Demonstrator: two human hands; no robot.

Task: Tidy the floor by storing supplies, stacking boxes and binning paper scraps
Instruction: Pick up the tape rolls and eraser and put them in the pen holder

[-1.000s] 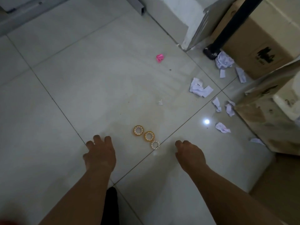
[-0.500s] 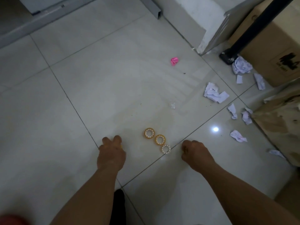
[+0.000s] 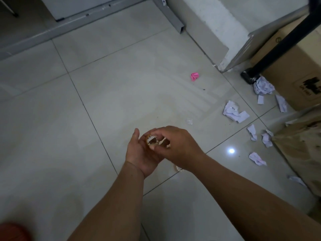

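Note:
A small yellow tape roll (image 3: 151,141) is held above the floor tiles between my two hands. My left hand (image 3: 141,154) is cupped palm-up under it, thumb raised. My right hand (image 3: 180,146) reaches over from the right and pinches the roll's near edge. A second roll seems to be tucked behind my right fingers, mostly hidden. A white tape roll (image 3: 179,169) lies on the floor, half covered by my right wrist. Crumpled white paper scraps (image 3: 235,112) are scattered to the right.
A pink scrap (image 3: 194,76) lies further out. More paper (image 3: 263,86) sits by a black pole foot (image 3: 249,77) and a cardboard box (image 3: 293,66). Another worn box (image 3: 302,146) stands at the right edge. A grey metal frame (image 3: 97,16) runs along the back.
Both hands have come together from the floor and lifted a yellow tape roll. Only the white roll still shows on the tiles.

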